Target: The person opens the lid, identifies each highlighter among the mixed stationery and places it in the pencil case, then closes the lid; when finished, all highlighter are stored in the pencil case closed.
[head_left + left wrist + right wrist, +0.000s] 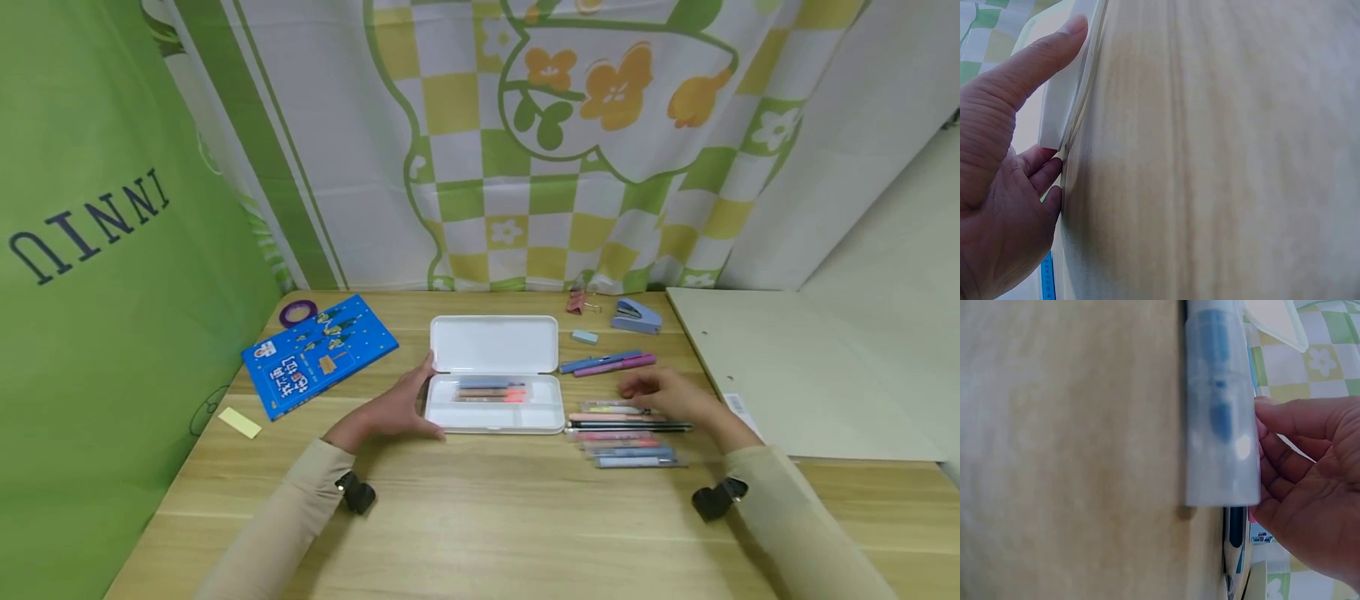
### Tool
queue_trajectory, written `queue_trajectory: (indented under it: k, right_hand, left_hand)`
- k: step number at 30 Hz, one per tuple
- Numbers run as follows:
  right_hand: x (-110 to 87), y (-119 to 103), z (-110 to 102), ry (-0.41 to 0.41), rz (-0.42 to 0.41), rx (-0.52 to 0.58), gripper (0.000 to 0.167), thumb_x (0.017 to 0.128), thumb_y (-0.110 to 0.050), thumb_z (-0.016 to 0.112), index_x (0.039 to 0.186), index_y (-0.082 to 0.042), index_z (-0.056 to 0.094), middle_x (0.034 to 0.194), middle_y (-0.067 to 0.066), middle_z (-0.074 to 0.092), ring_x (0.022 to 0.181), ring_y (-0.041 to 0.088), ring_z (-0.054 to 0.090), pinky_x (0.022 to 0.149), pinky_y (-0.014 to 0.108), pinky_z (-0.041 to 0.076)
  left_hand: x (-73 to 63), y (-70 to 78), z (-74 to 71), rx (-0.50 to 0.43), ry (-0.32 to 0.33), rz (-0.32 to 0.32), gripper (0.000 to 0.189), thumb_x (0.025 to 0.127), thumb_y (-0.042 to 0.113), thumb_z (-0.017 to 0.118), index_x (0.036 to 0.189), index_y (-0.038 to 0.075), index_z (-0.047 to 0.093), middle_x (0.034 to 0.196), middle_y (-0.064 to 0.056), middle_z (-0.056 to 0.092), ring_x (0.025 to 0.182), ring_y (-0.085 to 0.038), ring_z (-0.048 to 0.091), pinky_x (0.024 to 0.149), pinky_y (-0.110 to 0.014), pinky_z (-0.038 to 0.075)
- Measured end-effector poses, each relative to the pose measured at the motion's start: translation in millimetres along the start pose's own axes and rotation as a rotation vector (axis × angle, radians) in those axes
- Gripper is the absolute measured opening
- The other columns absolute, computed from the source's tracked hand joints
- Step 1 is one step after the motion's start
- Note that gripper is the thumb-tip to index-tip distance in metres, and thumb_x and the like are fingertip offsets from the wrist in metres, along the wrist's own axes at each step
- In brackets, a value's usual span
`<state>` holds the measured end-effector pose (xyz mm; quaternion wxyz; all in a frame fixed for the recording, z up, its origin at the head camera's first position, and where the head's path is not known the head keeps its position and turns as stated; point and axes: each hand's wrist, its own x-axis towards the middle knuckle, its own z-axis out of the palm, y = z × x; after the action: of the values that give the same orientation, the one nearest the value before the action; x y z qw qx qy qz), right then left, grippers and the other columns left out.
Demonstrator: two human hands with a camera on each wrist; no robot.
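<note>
A white pencil case (495, 343) lies with its lid raised on the wooden table. Several pens (491, 392) with blue, brown and coral parts are in its upper compartment. My left hand (397, 406) holds the case's left end, thumb (1054, 53) along the front wall and fingers around the corner. My right hand (671, 394) is over the upper end of a row of pens, bent fingers near a yellow highlighter (611, 408). Its fingertips are partly hidden behind a clear-capped blue marker (1221, 456) in the right wrist view. Dark pencils (630, 426) and blue markers (633, 452) lie below.
Behind the row lie blue and purple pens (615, 364), an eraser (584, 337), a pink binder clip (576, 302) and a stapler (636, 317). At left are a blue book (322, 358), purple tape (297, 313) and yellow sticky notes (240, 422). A pale board (795, 375) lies right.
</note>
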<state>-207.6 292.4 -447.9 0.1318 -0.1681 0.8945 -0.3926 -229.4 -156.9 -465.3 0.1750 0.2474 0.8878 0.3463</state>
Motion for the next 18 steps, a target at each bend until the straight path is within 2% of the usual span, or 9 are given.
queue_trajectory:
  k: [6,12,15,18]
  right_hand:
    - [2.0,-1,0,-0.021,-0.041,-0.029,0.016,0.086,0.005,0.061,0.101,0.004,0.066,0.095,0.012,0.066,0.089,0.023,0.058,0.073,0.03,0.049]
    - [3.6,-4,-3,-0.02,-0.031,-0.064,0.013,0.088,0.002,0.06,0.099,0.001,0.067,0.095,0.009,0.065,0.087,0.019,0.056,0.074,0.032,0.048]
    - [6.9,-12,-3,-0.011,-0.038,-0.054,0.014,0.089,-0.003,0.061,0.101,0.0,0.068,0.097,0.009,0.065,0.088,0.018,0.057,0.074,0.032,0.049]
    - [13.4,-29,1,-0.013,-0.064,-0.031,0.015,0.09,-0.007,0.062,0.102,-0.001,0.068,0.098,0.008,0.066,0.09,0.017,0.059,0.076,0.031,0.049]
  left_hand:
    - [-0.3,0.1,0.0,0.005,-0.006,-0.025,0.132,0.067,0.043,0.084,0.151,0.012,-0.012,0.155,-0.014,0.017,0.143,-0.028,0.008,0.113,-0.048,0.017]
    - [0.2,0.3,0.3,0.005,-0.004,-0.019,0.131,0.067,0.043,0.084,0.151,0.012,-0.012,0.154,-0.015,0.019,0.143,-0.029,0.009,0.113,-0.049,0.017]
    - [0.1,0.9,0.0,0.002,-0.004,-0.017,0.132,0.067,0.043,0.084,0.151,0.011,-0.012,0.154,-0.015,0.018,0.143,-0.03,0.009,0.112,-0.049,0.017]
    - [-0.5,1.0,-0.4,0.0,-0.003,-0.015,0.132,0.066,0.042,0.085,0.151,0.011,-0.011,0.153,-0.016,0.019,0.143,-0.031,0.009,0.112,-0.05,0.017]
